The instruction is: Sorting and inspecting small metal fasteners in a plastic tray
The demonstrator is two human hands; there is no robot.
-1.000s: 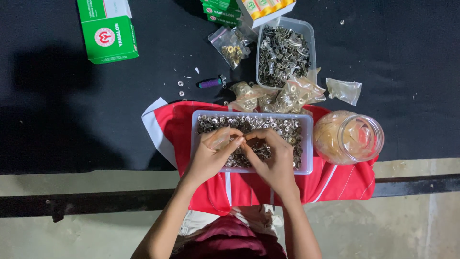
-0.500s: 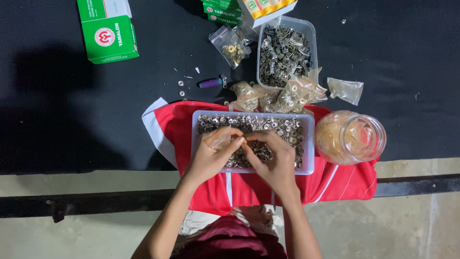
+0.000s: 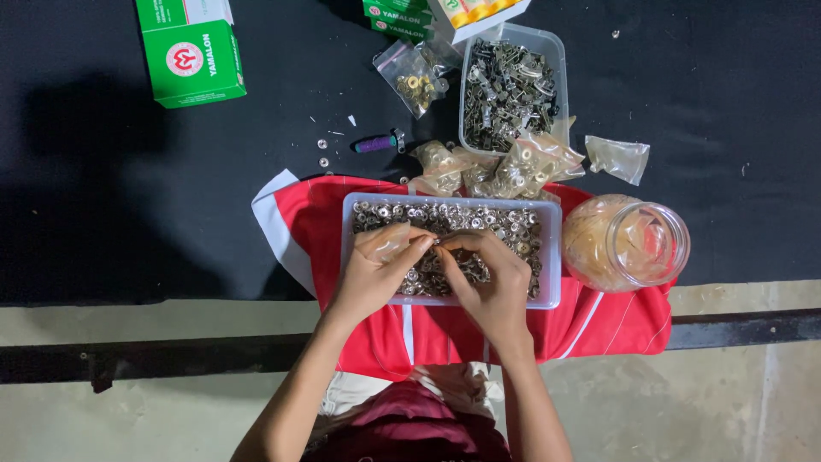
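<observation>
Over the clear plastic tray (image 3: 552,257) of small silvery metal rings, your two hands meet fingertip to fingertip. Your left hand (image 3: 380,269) holds a small clear plastic bag (image 3: 386,242) against its fingers, which curl inward. Your right hand (image 3: 487,278) has thumb and fingers pinched together just beside the left fingertips; something tiny may sit between them, but I cannot tell what. The tray rests on a red cloth with white stripes (image 3: 599,321) spread at the near edge of the black bench (image 3: 128,214). Just right of the tray, a clear jar (image 3: 629,244) lies on its side on the cloth. Beyond the tray sit several filled little bags (image 3: 505,167), a second clear tub of darker metal parts (image 3: 509,85), and a purple-tipped small tool (image 3: 376,143). Well to the left lies a green and white box (image 3: 190,51).
</observation>
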